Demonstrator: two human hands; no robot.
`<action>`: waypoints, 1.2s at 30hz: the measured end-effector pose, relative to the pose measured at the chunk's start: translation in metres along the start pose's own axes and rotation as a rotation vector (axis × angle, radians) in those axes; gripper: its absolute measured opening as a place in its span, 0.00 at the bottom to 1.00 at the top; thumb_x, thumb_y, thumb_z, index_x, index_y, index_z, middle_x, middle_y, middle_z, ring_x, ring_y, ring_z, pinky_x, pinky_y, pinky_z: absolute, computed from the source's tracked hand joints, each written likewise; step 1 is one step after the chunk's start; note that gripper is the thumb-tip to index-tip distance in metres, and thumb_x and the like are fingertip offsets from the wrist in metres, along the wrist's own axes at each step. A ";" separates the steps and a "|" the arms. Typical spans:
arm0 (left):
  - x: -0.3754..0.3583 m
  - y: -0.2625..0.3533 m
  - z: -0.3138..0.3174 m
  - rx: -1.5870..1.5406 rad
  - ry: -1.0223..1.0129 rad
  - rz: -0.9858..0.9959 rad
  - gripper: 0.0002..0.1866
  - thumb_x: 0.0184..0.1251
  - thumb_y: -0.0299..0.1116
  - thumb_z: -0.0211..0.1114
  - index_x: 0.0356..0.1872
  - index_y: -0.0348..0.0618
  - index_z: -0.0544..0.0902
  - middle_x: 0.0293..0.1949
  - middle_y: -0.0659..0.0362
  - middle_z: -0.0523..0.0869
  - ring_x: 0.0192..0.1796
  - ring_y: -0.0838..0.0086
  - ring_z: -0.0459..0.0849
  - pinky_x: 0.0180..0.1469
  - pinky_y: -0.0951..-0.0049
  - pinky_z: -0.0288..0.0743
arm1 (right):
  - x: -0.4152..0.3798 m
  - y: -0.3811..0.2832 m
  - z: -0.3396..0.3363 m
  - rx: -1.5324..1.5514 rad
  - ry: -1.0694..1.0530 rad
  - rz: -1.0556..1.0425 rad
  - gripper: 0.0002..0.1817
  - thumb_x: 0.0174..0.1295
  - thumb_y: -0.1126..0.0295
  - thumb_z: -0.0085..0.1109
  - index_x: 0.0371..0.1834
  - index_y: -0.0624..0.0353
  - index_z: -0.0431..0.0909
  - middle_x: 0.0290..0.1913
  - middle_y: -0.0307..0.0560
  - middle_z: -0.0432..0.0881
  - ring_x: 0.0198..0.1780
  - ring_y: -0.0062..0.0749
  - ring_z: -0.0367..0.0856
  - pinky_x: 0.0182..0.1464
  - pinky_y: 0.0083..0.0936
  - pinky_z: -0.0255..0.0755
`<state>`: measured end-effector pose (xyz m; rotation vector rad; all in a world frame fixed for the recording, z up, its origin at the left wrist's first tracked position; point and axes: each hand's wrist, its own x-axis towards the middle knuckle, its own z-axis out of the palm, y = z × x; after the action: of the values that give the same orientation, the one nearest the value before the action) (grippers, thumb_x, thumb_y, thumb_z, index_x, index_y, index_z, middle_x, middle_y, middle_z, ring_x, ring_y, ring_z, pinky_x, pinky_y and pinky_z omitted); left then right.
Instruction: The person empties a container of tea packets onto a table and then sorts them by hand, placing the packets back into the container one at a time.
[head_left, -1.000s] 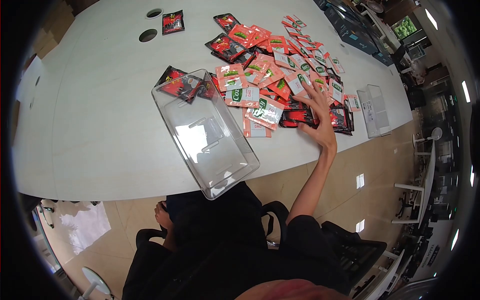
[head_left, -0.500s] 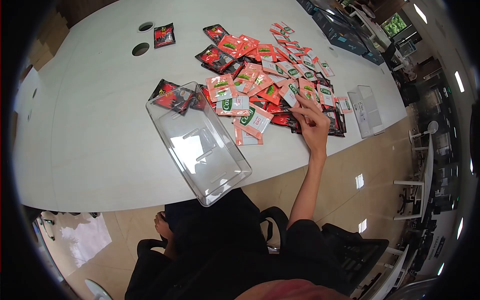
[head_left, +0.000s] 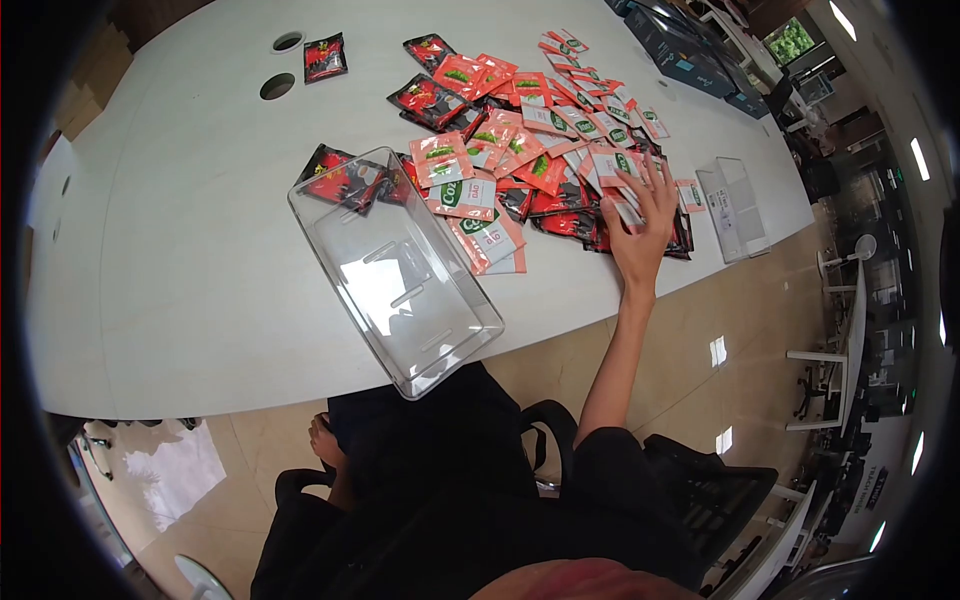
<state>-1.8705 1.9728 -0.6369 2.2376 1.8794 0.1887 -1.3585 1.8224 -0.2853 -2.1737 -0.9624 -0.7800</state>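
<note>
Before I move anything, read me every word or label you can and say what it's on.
"Cozy": pink sachets
"ĐÀO": the same pink sachets
"TRÁCH", apparently: wall sign, the rest blurred
Too small or blurred to read: print on the red-and-black packets, small clear box and dark boxes.

My right hand [head_left: 642, 215] is meeting a heap of glossy pink-white and red-black sachets [head_left: 545, 118], which is blocking the way forward. A large transparent rectangular plastic box [head_left: 400, 290] is obstructing my left with its raised walls; beyond it, the smooth white tabletop [head_left: 190, 230] is offering wide passage. Rightward, a smaller clear plastic box [head_left: 738, 205] is leaving only a narrow gap.
</note>
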 end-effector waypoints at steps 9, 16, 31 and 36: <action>0.000 0.006 -0.004 -0.038 0.026 0.026 0.14 0.73 0.41 0.51 0.39 0.44 0.82 0.35 0.55 0.83 0.40 0.56 0.83 0.41 0.56 0.76 | -0.003 -0.006 0.002 -0.108 -0.196 0.132 0.36 0.44 0.51 0.79 0.59 0.46 0.80 0.72 0.44 0.68 0.72 0.46 0.65 0.71 0.47 0.59; 0.000 -0.001 0.003 -0.046 0.031 0.008 0.14 0.72 0.41 0.51 0.39 0.44 0.81 0.35 0.55 0.83 0.41 0.55 0.83 0.41 0.55 0.76 | -0.003 -0.003 0.002 0.154 -0.164 0.160 0.28 0.50 0.60 0.76 0.57 0.50 0.81 0.63 0.43 0.79 0.58 0.38 0.81 0.54 0.33 0.77; 0.000 0.000 0.003 -0.001 0.028 -0.009 0.15 0.75 0.42 0.50 0.39 0.46 0.82 0.34 0.55 0.83 0.39 0.56 0.84 0.39 0.56 0.77 | -0.001 -0.002 0.001 0.219 -0.009 0.047 0.16 0.59 0.77 0.66 0.51 0.59 0.82 0.56 0.46 0.82 0.57 0.37 0.81 0.55 0.30 0.78; 0.000 -0.006 0.009 0.000 0.022 0.002 0.15 0.75 0.42 0.50 0.39 0.46 0.82 0.33 0.54 0.83 0.38 0.55 0.84 0.39 0.55 0.77 | -0.004 0.005 0.006 0.342 0.088 0.136 0.17 0.68 0.74 0.59 0.59 0.61 0.74 0.66 0.49 0.72 0.65 0.36 0.74 0.63 0.30 0.72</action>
<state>-1.8743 1.9734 -0.6469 2.2465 1.8885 0.2146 -1.3554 1.8227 -0.2937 -1.8702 -0.8258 -0.5925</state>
